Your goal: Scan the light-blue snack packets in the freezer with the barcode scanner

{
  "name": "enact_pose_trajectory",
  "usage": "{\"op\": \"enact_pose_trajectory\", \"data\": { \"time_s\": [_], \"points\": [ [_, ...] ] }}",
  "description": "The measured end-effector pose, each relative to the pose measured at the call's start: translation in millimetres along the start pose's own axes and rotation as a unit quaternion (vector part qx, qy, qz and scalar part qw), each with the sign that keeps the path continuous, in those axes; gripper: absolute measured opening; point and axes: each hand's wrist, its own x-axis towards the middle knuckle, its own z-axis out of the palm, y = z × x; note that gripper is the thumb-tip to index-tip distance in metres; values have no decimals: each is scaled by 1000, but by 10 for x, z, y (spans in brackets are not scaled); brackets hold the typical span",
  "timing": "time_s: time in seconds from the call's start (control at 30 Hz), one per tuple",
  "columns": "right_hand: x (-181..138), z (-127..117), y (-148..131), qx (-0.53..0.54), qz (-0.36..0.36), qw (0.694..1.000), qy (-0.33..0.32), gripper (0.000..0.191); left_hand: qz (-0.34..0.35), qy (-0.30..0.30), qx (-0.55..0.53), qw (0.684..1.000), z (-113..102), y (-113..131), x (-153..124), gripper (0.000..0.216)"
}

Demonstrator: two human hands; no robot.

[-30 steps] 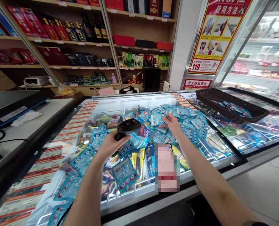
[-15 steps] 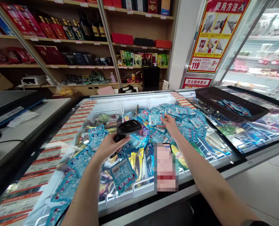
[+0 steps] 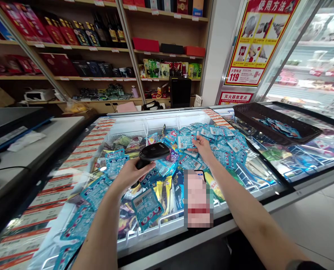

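Observation:
My left hand (image 3: 131, 175) is wrapped round the handle of a black barcode scanner (image 3: 154, 150), whose head points right over the freezer's glass top. Between the thumb and fingers of my right hand (image 3: 203, 148) is the edge of a small blue packet (image 3: 185, 142), its white label panel showing on the left. The scanner's head is left of this packet and apart from it. Many similar blue packets (image 3: 226, 144) lie heaped behind and right of my right hand. A larger blue pouch (image 3: 147, 208) with a barcode lies flat in front of my left hand.
A phone with a blurred screen (image 3: 198, 198) rests at the freezer's front edge. At the right, a dark brown basket (image 3: 248, 111) holds several blue packets. Price-label strips (image 3: 57, 183) run along the left side. Shelves of boxes and bottles (image 3: 110, 30) stand behind.
Almost nothing differs. Both hands keep their grips on the scanner and the packet, and the view has shifted only very slightly.

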Motion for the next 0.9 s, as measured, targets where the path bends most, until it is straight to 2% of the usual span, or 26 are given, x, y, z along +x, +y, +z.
{"op": "enact_pose_trajectory", "data": {
  "time_s": [0.23,0.43,0.6,0.73,0.8,0.9],
  "points": [
    [13,-16,34,-4,-4,1000,3,43,-19,7,5,1000,1,77,-22,46],
    [27,-14,67,0,-12,1000,6,44,-10,5,-11,1000,18,76,-28,43],
    [21,-26,-15,-36,-10,999,19,52,-5,20,-18,1000,15,64,-24,43],
    [52,-209,-151,-125,-58,986,93,61,-8,51,-25,998,12,61,-27,44],
    [78,-342,-206,-184,-97,967,148,62,-13,75,-30,997,12,63,-24,44],
    [113,-510,-255,-241,-115,941,210,61,-25,111,-35,993,8,81,-18,42]
  ]
}}
